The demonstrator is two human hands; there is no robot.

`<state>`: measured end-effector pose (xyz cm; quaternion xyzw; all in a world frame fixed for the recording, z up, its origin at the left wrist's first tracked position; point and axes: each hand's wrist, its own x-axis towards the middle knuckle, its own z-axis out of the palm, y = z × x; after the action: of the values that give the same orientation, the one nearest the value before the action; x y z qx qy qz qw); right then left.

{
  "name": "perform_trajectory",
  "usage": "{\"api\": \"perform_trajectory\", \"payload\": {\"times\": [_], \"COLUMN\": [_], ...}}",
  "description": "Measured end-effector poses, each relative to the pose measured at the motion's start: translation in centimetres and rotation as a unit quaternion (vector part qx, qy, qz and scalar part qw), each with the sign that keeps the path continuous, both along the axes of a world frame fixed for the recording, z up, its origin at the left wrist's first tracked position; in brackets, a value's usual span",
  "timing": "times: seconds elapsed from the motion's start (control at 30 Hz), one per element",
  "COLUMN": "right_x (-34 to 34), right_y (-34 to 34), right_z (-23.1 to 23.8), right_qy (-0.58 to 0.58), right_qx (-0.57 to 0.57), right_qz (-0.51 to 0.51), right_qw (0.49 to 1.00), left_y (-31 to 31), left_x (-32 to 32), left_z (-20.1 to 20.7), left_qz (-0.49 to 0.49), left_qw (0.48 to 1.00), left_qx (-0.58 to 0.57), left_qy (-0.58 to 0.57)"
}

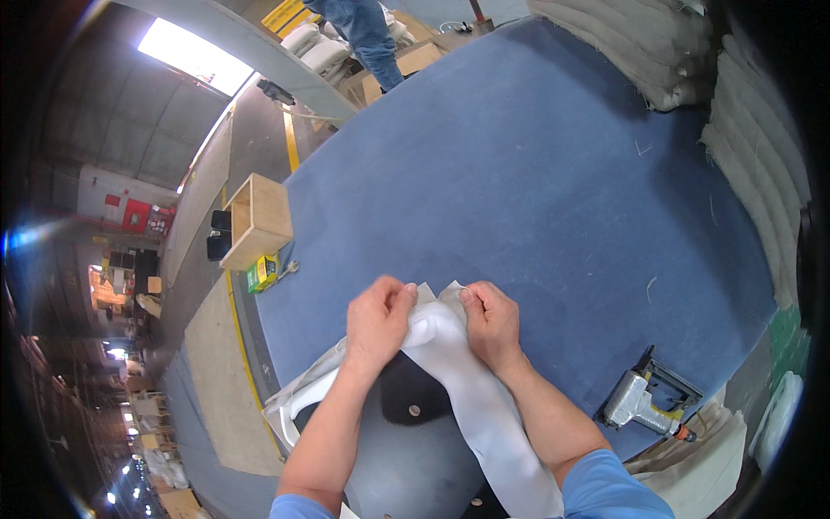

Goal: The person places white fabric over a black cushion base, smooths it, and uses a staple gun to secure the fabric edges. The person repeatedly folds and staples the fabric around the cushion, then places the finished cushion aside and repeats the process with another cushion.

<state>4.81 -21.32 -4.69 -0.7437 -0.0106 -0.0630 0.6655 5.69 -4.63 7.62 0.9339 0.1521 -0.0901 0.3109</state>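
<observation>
At the near edge of a blue-covered table lies a padded panel with a dark board [415, 458] and white wadding [467, 394] folded round its rim. Light fabric sticks up in two flaps at its far corner. My left hand [378, 316] pinches the fabric's left flap [424, 293]. On the other side, my right hand [494, 322] has the right flap [452, 292] between thumb and fingers. The two fists are a short way apart, with the white padding between them. A pneumatic staple gun [644, 402] rests on the table beyond my right forearm.
The blue tabletop [519, 190] stretches away from me. Stacked padded grey covers [640, 48] line its far right side. A wooden box [262, 216] and a small yellow-green carton [263, 272] sit at the left edge. Another person's jeans-clad leg [367, 43] shows beyond the table.
</observation>
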Motion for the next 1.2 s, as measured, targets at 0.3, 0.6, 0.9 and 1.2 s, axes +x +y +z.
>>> {"api": "perform_trajectory", "payload": {"times": [0.3, 0.6, 0.9, 1.2], "right_x": [0.9, 2.1, 1.9, 1.3], "right_y": [1.2, 0.7, -0.3, -1.7], "right_z": [0.2, -1.4, 0.9, 0.5], "right_qy": [0.135, 0.226, -0.027, -0.117], "right_qx": [0.117, 0.145, -0.030, -0.112], "right_qz": [0.052, 0.042, 0.054, 0.223], "right_qw": [0.983, 0.962, 0.998, 0.961], "left_y": [5.0, 2.2, 2.8, 2.6], "left_x": [4.2, 4.5, 3.6, 3.5], "left_z": [-3.0, -5.1, -7.7, -8.2], "left_qz": [-0.082, 0.078, 0.114, 0.135], "left_qw": [0.928, 0.924, 0.902, 0.889], "left_qx": [-0.218, -0.294, -0.366, -0.398], "left_qy": [0.291, 0.231, 0.196, 0.180]}}
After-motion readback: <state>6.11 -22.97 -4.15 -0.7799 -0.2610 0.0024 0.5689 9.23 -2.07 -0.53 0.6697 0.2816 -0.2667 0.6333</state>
